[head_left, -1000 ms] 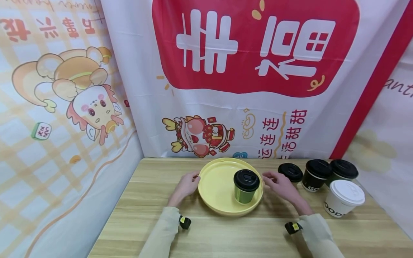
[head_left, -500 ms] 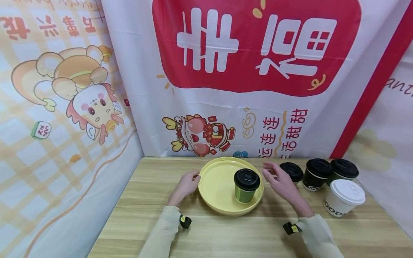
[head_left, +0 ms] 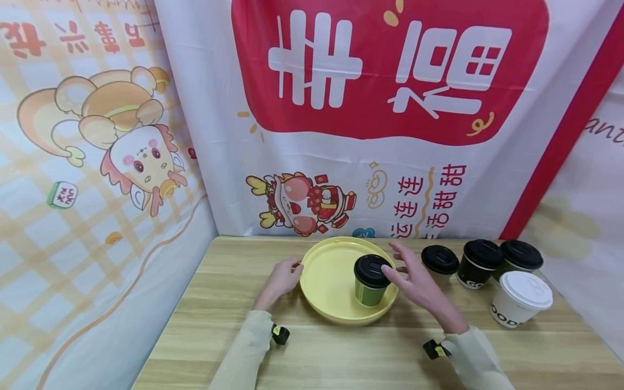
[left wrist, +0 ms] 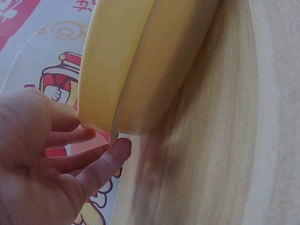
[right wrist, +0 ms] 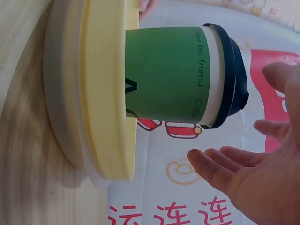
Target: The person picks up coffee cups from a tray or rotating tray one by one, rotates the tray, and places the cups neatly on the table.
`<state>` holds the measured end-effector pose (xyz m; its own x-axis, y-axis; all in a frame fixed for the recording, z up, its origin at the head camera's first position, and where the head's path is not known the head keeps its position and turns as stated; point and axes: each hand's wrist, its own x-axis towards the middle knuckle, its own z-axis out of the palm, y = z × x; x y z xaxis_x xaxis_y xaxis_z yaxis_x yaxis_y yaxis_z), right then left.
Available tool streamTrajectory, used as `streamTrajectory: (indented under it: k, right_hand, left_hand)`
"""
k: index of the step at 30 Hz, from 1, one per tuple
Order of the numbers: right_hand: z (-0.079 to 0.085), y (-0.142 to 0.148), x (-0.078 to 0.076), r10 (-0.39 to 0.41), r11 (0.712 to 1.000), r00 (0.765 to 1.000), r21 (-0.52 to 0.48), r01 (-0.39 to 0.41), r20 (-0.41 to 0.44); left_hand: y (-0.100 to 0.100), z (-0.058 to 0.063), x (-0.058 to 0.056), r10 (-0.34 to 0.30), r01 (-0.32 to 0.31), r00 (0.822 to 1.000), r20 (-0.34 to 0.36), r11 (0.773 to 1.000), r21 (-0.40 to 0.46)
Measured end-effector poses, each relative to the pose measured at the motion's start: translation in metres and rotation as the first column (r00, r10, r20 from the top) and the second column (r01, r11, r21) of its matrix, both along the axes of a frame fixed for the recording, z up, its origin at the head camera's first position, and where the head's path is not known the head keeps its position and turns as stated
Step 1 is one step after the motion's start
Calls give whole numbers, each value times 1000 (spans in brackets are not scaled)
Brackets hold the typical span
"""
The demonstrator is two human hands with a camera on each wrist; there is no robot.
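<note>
A round yellow tray (head_left: 326, 281) with a raised rim lies on the wooden table. Standing upright on its right part is a green paper coffee cup (head_left: 370, 293) with a black lid. At the tray's left edge my left hand (head_left: 281, 280) grips the rim; in the left wrist view the thumb and fingertips meet the tray's wall (left wrist: 117, 61). My right hand (head_left: 416, 279) hovers at the cup's right side, thumb and fingers spread. The right wrist view shows a gap between these fingers (right wrist: 215, 171) and the lid (right wrist: 234, 77).
To the right stand a black-lidded cup (head_left: 440, 260), partly behind my right hand, a black cup (head_left: 476, 265), another black-lidded cup (head_left: 520, 255) and a white cup (head_left: 519, 300). A printed cloth (head_left: 302, 157) hangs behind the wooden table (head_left: 341, 357).
My right hand has left the tray's right rim, risen and moved leftward to the cup's lid, its fingers spreading. The left hand, the tray and the cup keep their places.
</note>
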<state>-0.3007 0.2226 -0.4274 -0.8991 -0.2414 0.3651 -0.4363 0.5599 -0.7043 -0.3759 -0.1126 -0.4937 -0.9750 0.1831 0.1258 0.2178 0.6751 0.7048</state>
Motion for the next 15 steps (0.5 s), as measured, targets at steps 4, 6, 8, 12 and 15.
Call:
streamTrajectory:
  k: [4,6,8,12,15]
  right_hand:
    - [-2,-5,1,31,995,996,97,-22,-84]
    - [-4,-7,1,33,988,993,154,-15,-110]
    - [-6,-9,3,26,982,994,188,-6,-106]
    - [-8,-11,5,3,977,998,211,10,-61]
    - [-9,-12,5,8,974,999,226,1,-41]
  left_hand:
    - [0,1,0,-7,7,1000,-11,1000,4]
    - [0,2,1,-11,11,1000,-13,1000,8]
    - [0,2,1,-16,16,1000,-16,1000,9]
    - [0,2,2,-21,22,999,-31,1000,13]
    - [0,1,1,-22,22,999,-44,1000,9]
